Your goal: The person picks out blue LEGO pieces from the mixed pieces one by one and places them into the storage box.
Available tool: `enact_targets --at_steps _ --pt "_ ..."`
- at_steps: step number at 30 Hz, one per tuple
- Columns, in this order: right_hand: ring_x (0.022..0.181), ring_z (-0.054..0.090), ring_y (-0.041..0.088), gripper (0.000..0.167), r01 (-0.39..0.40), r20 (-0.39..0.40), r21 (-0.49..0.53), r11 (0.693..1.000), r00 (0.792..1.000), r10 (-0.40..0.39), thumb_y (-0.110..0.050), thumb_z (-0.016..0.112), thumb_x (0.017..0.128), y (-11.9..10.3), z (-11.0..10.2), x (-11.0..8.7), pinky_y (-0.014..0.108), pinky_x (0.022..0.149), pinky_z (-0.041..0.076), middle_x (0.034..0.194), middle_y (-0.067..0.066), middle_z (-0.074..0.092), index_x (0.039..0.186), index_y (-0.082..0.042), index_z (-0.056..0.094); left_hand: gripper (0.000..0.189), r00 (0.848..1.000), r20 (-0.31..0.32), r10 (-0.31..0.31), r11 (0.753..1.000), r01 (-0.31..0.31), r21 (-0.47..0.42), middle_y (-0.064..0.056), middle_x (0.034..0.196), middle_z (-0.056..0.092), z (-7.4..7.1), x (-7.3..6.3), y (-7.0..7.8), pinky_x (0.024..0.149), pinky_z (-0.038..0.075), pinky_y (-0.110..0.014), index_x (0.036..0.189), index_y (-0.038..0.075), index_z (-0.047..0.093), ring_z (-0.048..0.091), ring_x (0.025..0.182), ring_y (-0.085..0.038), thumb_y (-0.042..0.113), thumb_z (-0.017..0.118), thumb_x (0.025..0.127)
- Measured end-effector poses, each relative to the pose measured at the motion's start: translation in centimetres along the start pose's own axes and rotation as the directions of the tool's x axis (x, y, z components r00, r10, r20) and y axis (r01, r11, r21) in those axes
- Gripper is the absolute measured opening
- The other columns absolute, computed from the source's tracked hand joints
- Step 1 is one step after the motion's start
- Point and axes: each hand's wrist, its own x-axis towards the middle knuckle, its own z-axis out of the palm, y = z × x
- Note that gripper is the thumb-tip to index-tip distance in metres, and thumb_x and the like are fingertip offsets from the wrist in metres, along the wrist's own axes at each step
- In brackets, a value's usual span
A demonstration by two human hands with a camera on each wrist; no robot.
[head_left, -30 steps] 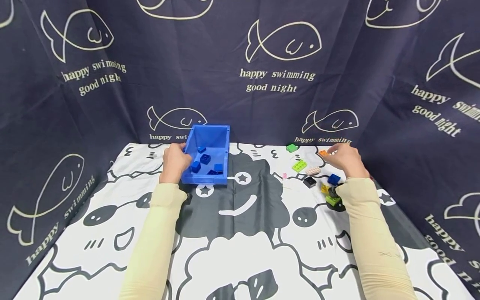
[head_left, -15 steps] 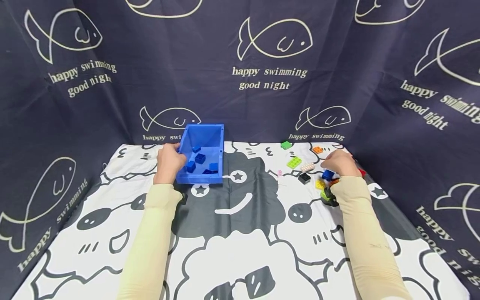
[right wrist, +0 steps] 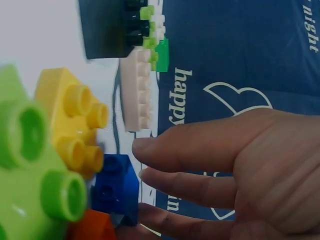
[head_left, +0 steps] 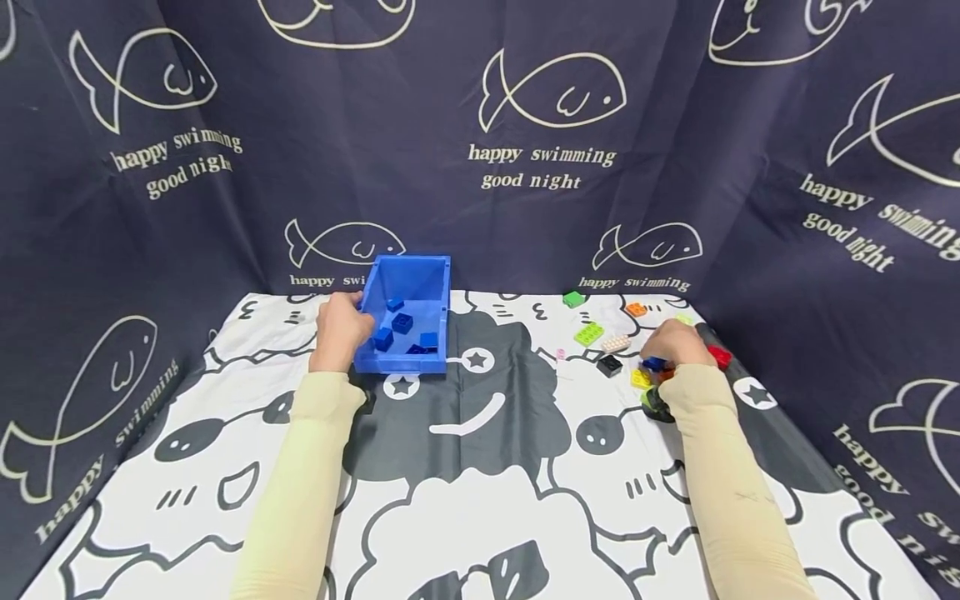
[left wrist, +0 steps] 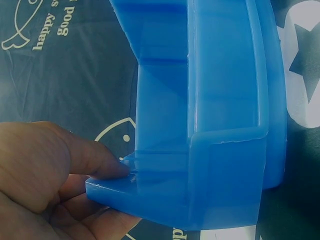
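Observation:
At the left of the head view, my left hand (head_left: pixel 342 330) grips the left wall of a blue plastic bin (head_left: pixel 441 362). The left wrist view shows its thumb (left wrist: pixel 102 162) on the inner side of the bin's wall, with fingers below. Inside lie several blue bricks (head_left: pixel 402 322). My right hand (head_left: pixel 675 343) is low over a cluster of bricks at the right. Its fingertips are right at a blue toy brick (right wrist: pixel 116 185), thumb and fingers extended with a gap between thumb and brick. Yellow (right wrist: pixel 75 120), lime green (right wrist: pixel 35 170) and orange (right wrist: pixel 95 227) bricks crowd beside it.
Around the right hand lie a black brick (head_left: pixel 609 365), a pale pink brick (head_left: pixel 617 342), a lime brick (head_left: pixel 588 334), a green brick (head_left: pixel 573 298), an orange brick (head_left: pixel 636 309) and a red one (head_left: pixel 720 357). A dark fish-print curtain (head_left: pixel 555 208) hangs behind the table.
My right hand has come down and toward me, from the orange brick at the back to the blue brick in the cluster. The left hand keeps its grip on the bin.

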Motion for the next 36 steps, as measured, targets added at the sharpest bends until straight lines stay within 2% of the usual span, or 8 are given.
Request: enact_targets --at_steps 4,9,17,25,30,33,36 --pt "0.066 0.061 0.026 0.023 -0.014 0.018 0.015 1.0 1.0 0.014 -0.015 0.069 0.082 0.3 0.6 -0.1 0.035 0.059 0.052 0.076 0.015 0.067 0.09 0.006 0.072 0.058 1.0 0.005 -0.004 1.0 0.004 -0.003 -0.026 0.142 0.06 0.3 -0.1 0.1 0.103 0.049 -0.058 0.146 0.003 0.058 0.06 0.127 -0.044 0.008 0.058 0.088" --pt "0.068 0.062 0.027 0.023 0.005 0.017 0.023 1.0 1.0 -0.005 -0.016 0.072 0.081 0.5 1.1 0.0 0.034 0.059 0.052 0.079 0.016 0.069 0.09 0.005 0.074 0.058 1.0 0.012 -0.009 1.0 0.009 -0.004 -0.026 0.142 0.06 0.2 -0.1 0.1 0.102 0.049 -0.058 0.146 0.003 0.057 0.061 0.126 -0.044 0.007 0.058 0.088" --pt "0.067 0.061 0.026 0.022 0.032 0.009 -0.01 0.999 0.999 -0.032 -0.018 0.075 0.077 0.3 1.0 0.0 0.034 0.06 0.051 0.079 0.015 0.068 0.087 0.003 0.073 0.057 1.0 -0.014 0.012 1.0 -0.012 0.009 -0.026 0.139 0.062 0.2 -0.1 0.0 0.102 0.049 -0.057 0.145 0.003 0.058 0.062 0.121 -0.045 0.009 0.058 0.089" --pt "0.068 0.062 0.027 0.021 -0.009 0.016 0.005 1.0 1.0 0.009 -0.016 0.072 0.083 0.0 1.1 -0.5 0.033 0.06 0.052 0.08 0.016 0.068 0.089 0.004 0.073 0.058 1.0 -0.005 -0.001 1.0 0.001 0.004 -0.027 0.14 0.061 0.3 -0.4 -0.3 0.103 0.048 -0.057 0.146 0.002 0.057 0.06 0.125 -0.046 0.01 0.06 0.088" --pt "0.069 0.061 0.027 0.02 0.047 -0.051 0.006 0.999 0.998 -0.047 -0.017 0.072 0.082 -0.4 0.6 -1.3 0.033 0.06 0.05 0.081 0.015 0.068 0.087 0.002 0.074 0.058 1.0 -0.002 -0.011 1.0 0.012 0.006 -0.027 0.141 0.061 0.3 -0.5 -0.3 0.104 0.048 -0.058 0.147 0.003 0.057 0.059 0.125 -0.046 0.009 0.06 0.089" --pt "0.072 0.058 0.027 0.018 0.105 -0.124 -0.021 0.994 0.987 -0.107 -0.018 0.071 0.079 -0.9 0.1 -1.8 0.032 0.06 0.047 0.078 0.011 0.066 0.083 -0.001 0.076 0.058 1.0 0.002 -0.015 1.0 0.015 0.005 -0.026 0.141 0.06 0.2 -0.4 -0.3 0.104 0.048 -0.058 0.147 0.003 0.056 0.059 0.125 -0.046 0.009 0.059 0.089" --pt "0.076 0.056 0.028 0.019 0.154 -0.167 -0.034 0.988 0.973 -0.157 -0.019 0.071 0.077 -1.5 -0.6 -2.2 0.033 0.062 0.044 0.079 0.008 0.065 0.086 -0.003 0.077 0.059 1.0 0.0 -0.009 1.0 0.009 0.006 -0.026 0.142 0.06 0.1 -0.3 -0.1 0.104 0.048 -0.058 0.147 0.003 0.056 0.059 0.125 -0.046 0.009 0.06 0.089"
